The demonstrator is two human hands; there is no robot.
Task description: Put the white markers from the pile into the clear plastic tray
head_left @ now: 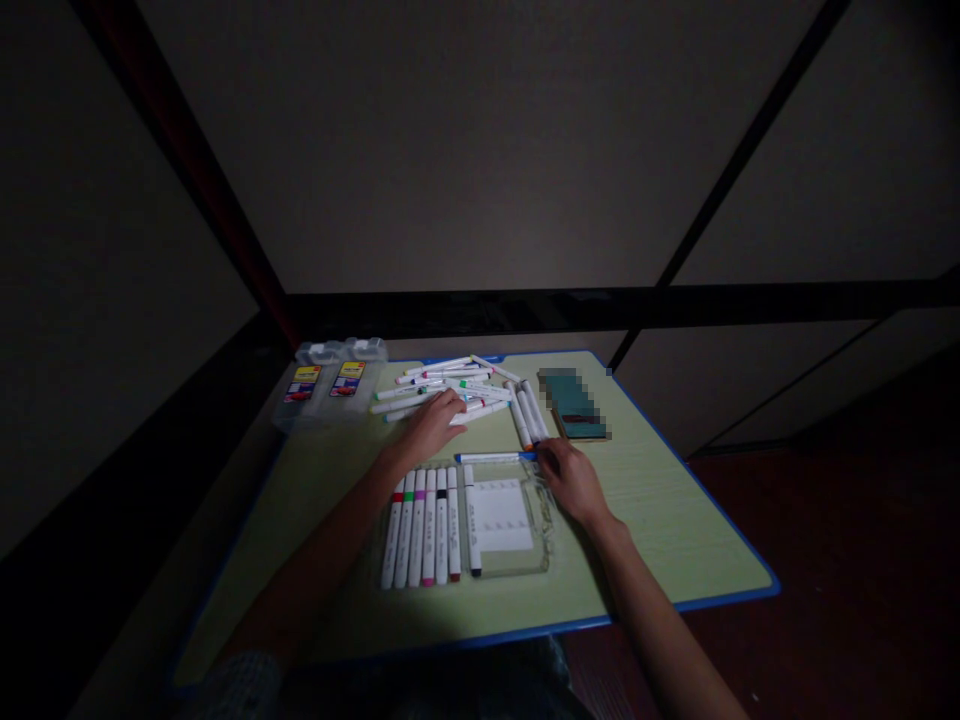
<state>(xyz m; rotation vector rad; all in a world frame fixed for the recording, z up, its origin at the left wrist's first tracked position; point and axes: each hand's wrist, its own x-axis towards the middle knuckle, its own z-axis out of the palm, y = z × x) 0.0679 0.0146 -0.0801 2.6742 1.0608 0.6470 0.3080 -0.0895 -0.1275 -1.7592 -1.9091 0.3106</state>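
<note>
At one o'clock of the open case (517, 573), the blue-tipped marker (487, 458) is touched by the right hand (574, 480) (whether gripped cannot be told). At twelve, loose markers (480, 391) are partly covered by the left hand (433, 430), its grip hidden; they could be scattered by a nudge.

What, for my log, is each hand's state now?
Left hand: at the marker pile; grip unclear.
Right hand: at the blue-ended marker; grip unclear.
</note>
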